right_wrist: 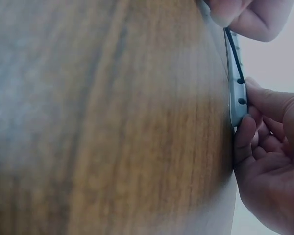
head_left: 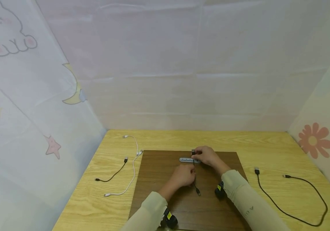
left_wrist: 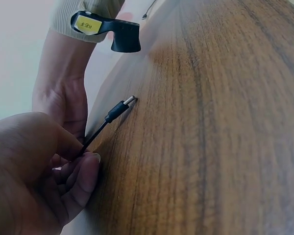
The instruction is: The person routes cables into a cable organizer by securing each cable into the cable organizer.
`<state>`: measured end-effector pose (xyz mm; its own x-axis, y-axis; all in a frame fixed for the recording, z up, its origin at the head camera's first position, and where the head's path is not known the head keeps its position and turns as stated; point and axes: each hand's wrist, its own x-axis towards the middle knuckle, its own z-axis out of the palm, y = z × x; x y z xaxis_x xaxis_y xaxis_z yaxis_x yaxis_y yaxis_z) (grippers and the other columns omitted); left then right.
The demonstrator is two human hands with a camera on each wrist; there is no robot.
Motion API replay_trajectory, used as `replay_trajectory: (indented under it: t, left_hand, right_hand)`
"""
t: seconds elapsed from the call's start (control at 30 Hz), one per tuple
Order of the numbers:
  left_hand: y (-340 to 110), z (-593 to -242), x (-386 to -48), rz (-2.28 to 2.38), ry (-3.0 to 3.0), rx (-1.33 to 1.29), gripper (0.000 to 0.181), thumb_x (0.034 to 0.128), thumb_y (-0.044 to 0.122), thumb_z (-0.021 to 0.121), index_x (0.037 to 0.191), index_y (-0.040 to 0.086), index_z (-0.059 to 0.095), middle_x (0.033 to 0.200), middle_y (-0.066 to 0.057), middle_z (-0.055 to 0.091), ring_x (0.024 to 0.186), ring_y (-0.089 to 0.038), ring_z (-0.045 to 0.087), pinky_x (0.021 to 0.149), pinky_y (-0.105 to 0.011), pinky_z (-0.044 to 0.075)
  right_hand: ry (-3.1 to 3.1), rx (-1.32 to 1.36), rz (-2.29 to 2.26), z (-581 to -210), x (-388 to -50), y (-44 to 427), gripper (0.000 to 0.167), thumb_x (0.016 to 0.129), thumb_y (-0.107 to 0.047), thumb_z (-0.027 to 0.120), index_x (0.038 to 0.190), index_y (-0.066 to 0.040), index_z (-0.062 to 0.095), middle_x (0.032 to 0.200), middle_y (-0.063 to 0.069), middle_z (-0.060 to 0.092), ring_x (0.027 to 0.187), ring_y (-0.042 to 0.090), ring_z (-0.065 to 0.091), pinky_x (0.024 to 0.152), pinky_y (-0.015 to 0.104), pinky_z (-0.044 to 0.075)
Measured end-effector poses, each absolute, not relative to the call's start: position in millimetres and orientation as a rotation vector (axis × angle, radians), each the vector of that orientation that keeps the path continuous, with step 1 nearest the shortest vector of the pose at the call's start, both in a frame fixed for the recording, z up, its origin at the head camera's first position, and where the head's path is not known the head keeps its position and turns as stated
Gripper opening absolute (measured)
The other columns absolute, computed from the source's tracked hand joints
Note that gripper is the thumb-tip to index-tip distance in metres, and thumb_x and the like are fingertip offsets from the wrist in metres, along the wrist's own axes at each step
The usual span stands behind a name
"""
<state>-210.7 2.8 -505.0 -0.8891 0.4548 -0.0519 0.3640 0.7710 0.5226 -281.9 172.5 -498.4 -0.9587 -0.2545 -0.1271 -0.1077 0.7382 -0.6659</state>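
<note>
A short black USB cable [head_left: 197, 191] stretches across a grey-blue slotted cable holder [head_left: 186, 159] near the board's far edge. My left hand [head_left: 183, 175] pinches this cable between thumb and finger, and its small plug [left_wrist: 118, 111] sticks out past the fingertips in the left wrist view. At the holder, my right hand [head_left: 207, 156] grips the cable close to its larger USB plug [head_left: 193, 151]. The right wrist view shows the cable meeting one slot of the holder [right_wrist: 239, 105], with my right thumb and fingers [right_wrist: 244, 132] against the holder's end.
The dark brown board [head_left: 153, 179] lies on a light wooden table [head_left: 78, 205]. Left of it are two white cables [head_left: 134, 166] and a short black cable [head_left: 116, 173]. A long black cable [head_left: 280, 210] curves at the right. Fabric walls enclose the table.
</note>
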Motion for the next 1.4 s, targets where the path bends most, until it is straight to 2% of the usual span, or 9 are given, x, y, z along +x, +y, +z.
replay_trajectory:
  t: [0.1, 0.2, 0.33, 0.53, 0.77, 0.9, 1.13, 1.33, 1.4]
  left_hand:
    - [3.7, -503.1, -211.3, 0.720, 2.776, 0.649, 0.019, 0.0951, 0.014, 0.058, 0.077, 0.018, 0.057, 0.061, 0.007, 0.050, 0.049, -0.006, 0.046, 0.046, -0.022, 0.035]
    - [4.6, -500.4, -212.4, 0.669, 2.771, 0.662, 0.016, 0.0970, 0.016, 0.057, 0.082, 0.018, 0.061, 0.063, 0.008, 0.053, 0.051, -0.007, 0.049, 0.050, -0.023, 0.037]
    - [5.3, -498.5, -214.6, 0.613, 2.773, 0.679, 0.014, 0.0982, 0.019, 0.057, 0.086, 0.019, 0.064, 0.065, 0.008, 0.055, 0.055, -0.007, 0.050, 0.053, -0.024, 0.039]
    - [5.9, -499.9, -214.1, 0.583, 2.777, 0.666, 0.016, 0.0979, 0.023, 0.058, 0.084, 0.020, 0.065, 0.063, 0.008, 0.055, 0.057, -0.008, 0.051, 0.052, -0.024, 0.039]
    - [7.9, -498.0, -211.3, 0.526, 2.802, 0.688, 0.015, 0.0941, 0.021, 0.058, 0.096, 0.020, 0.073, 0.071, 0.008, 0.063, 0.063, -0.009, 0.056, 0.060, -0.025, 0.043]
    - [8.4, -497.4, -209.6, 0.506, 2.829, 0.685, 0.015, 0.0899, 0.017, 0.059, 0.095, 0.018, 0.073, 0.078, 0.004, 0.067, 0.068, -0.013, 0.058, 0.061, -0.027, 0.044]
    - [8.5, -500.3, -203.0, 0.418, 2.849, 0.720, 0.016, 0.0984, 0.022, 0.057, 0.090, 0.016, 0.069, 0.077, -0.001, 0.065, 0.066, -0.016, 0.054, 0.060, -0.031, 0.044]
    - [7.0, -503.6, -203.0, 0.463, 2.873, 0.746, 0.016, 0.0994, 0.023, 0.058, 0.093, 0.014, 0.070, 0.081, -0.002, 0.068, 0.069, -0.017, 0.059, 0.061, -0.031, 0.047]
    - [5.7, -503.6, -204.9, 0.521, 2.867, 0.765, 0.016, 0.0992, 0.023, 0.060, 0.090, 0.013, 0.068, 0.077, -0.001, 0.066, 0.065, -0.016, 0.058, 0.057, -0.029, 0.046]
  right_hand:
    - [2.711, -0.268, -1.013, -499.0, -284.4, 173.9, 0.017, 0.096, -0.024, 0.071, 0.086, -0.011, 0.068, 0.085, 0.003, 0.064, 0.078, 0.020, 0.053, 0.068, 0.034, 0.042]
    - [2.702, -0.259, -1.003, -498.4, -286.8, 174.6, 0.018, 0.096, -0.026, 0.071, 0.089, -0.009, 0.068, 0.086, 0.004, 0.064, 0.077, 0.020, 0.052, 0.068, 0.035, 0.042]
    - [2.709, -0.248, -1.004, -497.6, -287.1, 174.8, 0.019, 0.096, -0.027, 0.071, 0.101, -0.009, 0.073, 0.100, 0.005, 0.070, 0.086, 0.020, 0.057, 0.076, 0.038, 0.048]
    - [2.758, -0.208, -1.009, -499.7, -283.1, 171.0, 0.030, 0.095, -0.030, 0.072, 0.110, -0.004, 0.072, 0.109, 0.010, 0.071, 0.097, 0.025, 0.064, 0.085, 0.044, 0.053]
    - [2.808, -0.146, -1.008, -502.8, -278.7, 163.2, 0.025, 0.094, -0.028, 0.073, 0.103, -0.005, 0.072, 0.099, 0.008, 0.070, 0.085, 0.022, 0.061, 0.077, 0.039, 0.052]
    - [2.841, -0.139, -1.002, -504.4, -277.8, 158.4, 0.022, 0.094, -0.026, 0.073, 0.100, -0.005, 0.071, 0.099, 0.009, 0.070, 0.085, 0.022, 0.061, 0.077, 0.040, 0.052]
    - [2.840, -0.096, -1.013, -508.0, -272.6, 155.7, 0.019, 0.095, -0.023, 0.072, 0.097, -0.004, 0.070, 0.095, 0.009, 0.068, 0.081, 0.022, 0.058, 0.072, 0.037, 0.050]
    - [2.862, -0.124, -1.043, -507.4, -272.5, 157.6, 0.020, 0.095, -0.021, 0.072, 0.099, -0.002, 0.069, 0.095, 0.009, 0.068, 0.082, 0.022, 0.060, 0.073, 0.038, 0.051]
    - [2.861, -0.109, -1.056, -505.7, -273.7, 158.1, 0.021, 0.095, -0.022, 0.072, 0.102, -0.002, 0.068, 0.096, 0.009, 0.068, 0.083, 0.022, 0.060, 0.074, 0.039, 0.052]
